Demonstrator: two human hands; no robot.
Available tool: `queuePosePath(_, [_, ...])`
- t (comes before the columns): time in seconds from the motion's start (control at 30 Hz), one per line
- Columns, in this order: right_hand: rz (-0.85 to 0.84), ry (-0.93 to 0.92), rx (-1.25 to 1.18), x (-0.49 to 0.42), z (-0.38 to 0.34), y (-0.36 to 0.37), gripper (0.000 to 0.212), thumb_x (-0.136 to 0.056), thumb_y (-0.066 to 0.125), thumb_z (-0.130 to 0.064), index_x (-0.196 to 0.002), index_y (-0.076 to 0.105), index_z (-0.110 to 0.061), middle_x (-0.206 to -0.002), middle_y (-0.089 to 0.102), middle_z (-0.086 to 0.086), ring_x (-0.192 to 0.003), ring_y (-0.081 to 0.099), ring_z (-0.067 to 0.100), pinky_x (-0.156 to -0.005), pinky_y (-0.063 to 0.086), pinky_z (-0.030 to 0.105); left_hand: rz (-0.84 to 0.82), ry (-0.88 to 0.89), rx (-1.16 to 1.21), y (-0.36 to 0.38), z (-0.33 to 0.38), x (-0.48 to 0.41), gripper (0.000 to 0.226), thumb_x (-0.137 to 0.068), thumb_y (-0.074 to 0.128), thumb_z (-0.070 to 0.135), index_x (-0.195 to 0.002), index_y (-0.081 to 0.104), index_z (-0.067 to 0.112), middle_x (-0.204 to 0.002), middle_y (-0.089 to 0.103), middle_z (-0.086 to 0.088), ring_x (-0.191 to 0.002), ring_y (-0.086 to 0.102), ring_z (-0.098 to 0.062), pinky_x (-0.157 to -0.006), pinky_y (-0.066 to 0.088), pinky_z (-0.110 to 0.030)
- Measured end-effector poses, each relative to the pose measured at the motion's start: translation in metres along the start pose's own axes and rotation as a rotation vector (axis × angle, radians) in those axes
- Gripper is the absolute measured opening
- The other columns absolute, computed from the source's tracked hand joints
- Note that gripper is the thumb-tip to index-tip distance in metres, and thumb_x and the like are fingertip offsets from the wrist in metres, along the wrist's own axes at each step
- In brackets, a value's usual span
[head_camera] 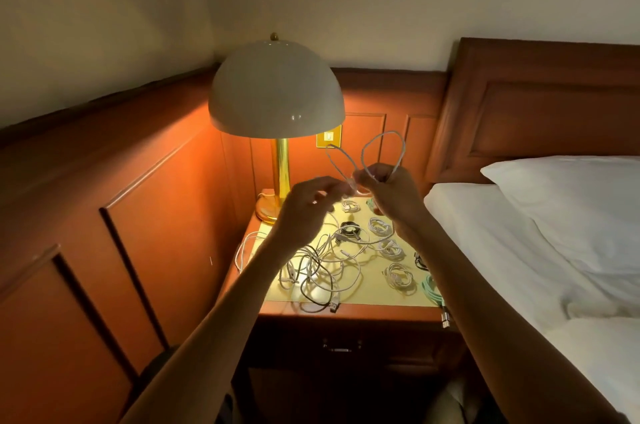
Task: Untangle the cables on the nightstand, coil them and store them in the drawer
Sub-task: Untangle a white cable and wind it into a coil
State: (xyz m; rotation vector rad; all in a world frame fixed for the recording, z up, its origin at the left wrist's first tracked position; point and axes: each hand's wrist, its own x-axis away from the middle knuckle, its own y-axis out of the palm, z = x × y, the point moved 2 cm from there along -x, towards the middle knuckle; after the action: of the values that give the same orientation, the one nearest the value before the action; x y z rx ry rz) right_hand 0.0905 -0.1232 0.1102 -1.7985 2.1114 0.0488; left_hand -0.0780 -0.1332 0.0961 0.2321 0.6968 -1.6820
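Note:
Both my hands are raised above the nightstand [381, 304]. My right hand [391, 191] grips a white cable [384, 146] whose loops stand up above the fingers. My left hand [308, 205] pinches one end of that same cable right beside the right hand. Below them a tangle of white and black cables [318, 267] lies on the lit top. Several small coiled white cables [398, 276] lie in a row on the right half, with a coiled black cable [349, 229] near the middle. The drawer [341, 345] under the top is closed.
A dome lamp [277, 91] on a brass stem stands at the back left of the nightstand. A mint-green cable [433, 288] and a plug end [445, 318] hang over the right front corner. The bed [554, 250] with a pillow borders the right side; wood panelling borders the left.

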Motion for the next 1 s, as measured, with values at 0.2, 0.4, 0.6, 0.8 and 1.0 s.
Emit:
queuePosePath(0.2, [-0.324, 0.167, 0.043, 0.027, 0.000, -0.016, 0.024, -0.097, 0.063, -0.032, -0.091, 0.071, -0.011, -0.061, 0.055, 0.000, -0.042, 0.034, 0.009, -0.042, 0.026, 0.022, 0.282, -0.187, 0.612, -0.025, 0.005, 0.008, 0.022, -0.093, 0.052, 0.031, -0.073, 0.054, 0.023, -0.078, 0.061, 0.010, -0.085, 0.061, -0.009, -0.079, 0.038, -0.037])
queuePosePath(0.4, [-0.948, 0.059, 0.677, 0.051, -0.015, -0.042, 0.046, -0.084, 0.074, -0.040, -0.128, 0.065, -0.029, -0.124, 0.063, -0.016, -0.099, 0.066, 0.008, -0.083, 0.055, 0.031, 0.209, -0.043, 0.679, -0.044, 0.036, 0.006, 0.027, -0.104, 0.043, 0.029, -0.082, 0.057, 0.020, -0.076, 0.065, 0.007, -0.079, 0.067, -0.014, -0.076, 0.047, -0.031])
queuePosePath(0.6, [-0.637, -0.118, 0.592, 0.059, -0.054, -0.052, 0.029, -0.088, 0.067, -0.046, -0.114, 0.068, -0.033, -0.110, 0.072, -0.007, -0.095, 0.068, 0.007, -0.093, 0.055, 0.039, 0.073, -0.074, 0.641, -0.038, 0.081, 0.017, 0.023, -0.103, 0.045, 0.019, -0.104, 0.067, 0.013, -0.078, 0.071, 0.002, -0.069, 0.070, -0.014, -0.064, 0.056, -0.027])
queuePosePath(0.8, [-0.240, -0.094, -0.231, 0.071, -0.071, -0.032, 0.030, -0.090, 0.060, -0.037, -0.100, 0.077, -0.015, -0.102, 0.076, 0.007, -0.093, 0.071, 0.022, -0.083, 0.055, 0.036, 0.031, -0.155, 0.482, -0.018, 0.084, 0.027, 0.019, -0.101, 0.053, 0.017, -0.104, 0.071, 0.011, -0.087, 0.076, -0.002, -0.084, 0.075, -0.019, -0.070, 0.059, -0.029])
queuePosePath(1.0, [-0.111, -0.013, -0.335, 0.069, -0.064, -0.017, 0.029, -0.102, 0.051, -0.029, -0.093, 0.073, -0.013, -0.101, 0.075, 0.005, -0.089, 0.069, 0.016, -0.074, 0.053, 0.026, -0.075, -0.191, 0.276, -0.006, 0.075, 0.038, 0.018, -0.097, 0.061, 0.026, -0.100, 0.074, 0.014, -0.091, 0.078, -0.002, -0.087, 0.075, -0.019, -0.079, 0.060, -0.034])
